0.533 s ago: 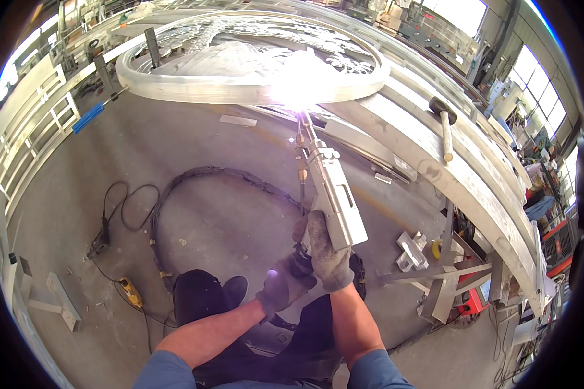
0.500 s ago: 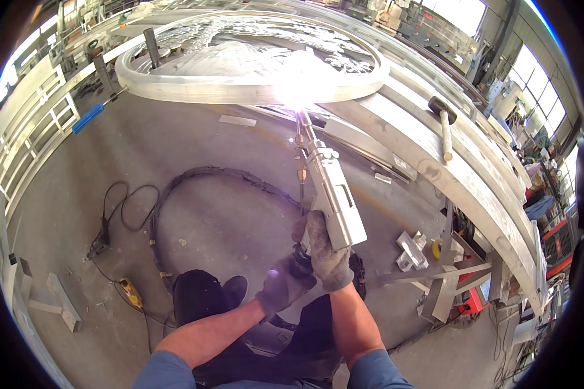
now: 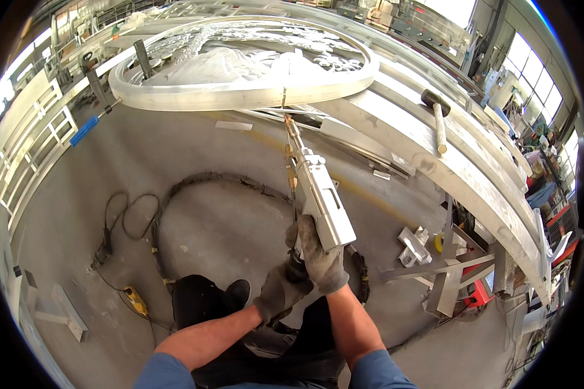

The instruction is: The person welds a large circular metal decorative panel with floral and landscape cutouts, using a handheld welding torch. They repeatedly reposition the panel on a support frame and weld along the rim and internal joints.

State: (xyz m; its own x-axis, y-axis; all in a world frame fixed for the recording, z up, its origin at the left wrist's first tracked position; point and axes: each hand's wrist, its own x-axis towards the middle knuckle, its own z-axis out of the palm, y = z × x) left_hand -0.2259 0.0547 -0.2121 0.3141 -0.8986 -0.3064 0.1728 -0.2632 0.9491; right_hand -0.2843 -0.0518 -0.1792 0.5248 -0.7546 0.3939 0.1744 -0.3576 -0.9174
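A silver handheld welding torch (image 3: 326, 204) points away from me, its copper-coloured tip just below a seam in the rim of a round metal frame (image 3: 227, 102). My gloved right hand (image 3: 322, 262) is wrapped round the torch's rear grip. Lower and to the left, my gloved left hand (image 3: 281, 292) is closed round the torch's dark lower end, where the cable runs in; its fingers are partly hidden. No bright arc shows at the tip. Silvery ornamental metalwork (image 3: 266, 39) fills the frame's far part. A thick dark cable (image 3: 207, 175) loops over the floor.
Pale metal beams (image 3: 409, 123) under the frame curve off to the right, with a mallet (image 3: 438, 117) lying on them. A blue-handled clamp (image 3: 85, 131) sits at the frame's left. A yellow power tool (image 3: 134, 299) and metal offcuts (image 3: 414, 246) lie on the floor.
The bright welding light at the frame's rim has gone out. The torch and both hands have drawn slightly back and left, so the tip is apart from the rim.
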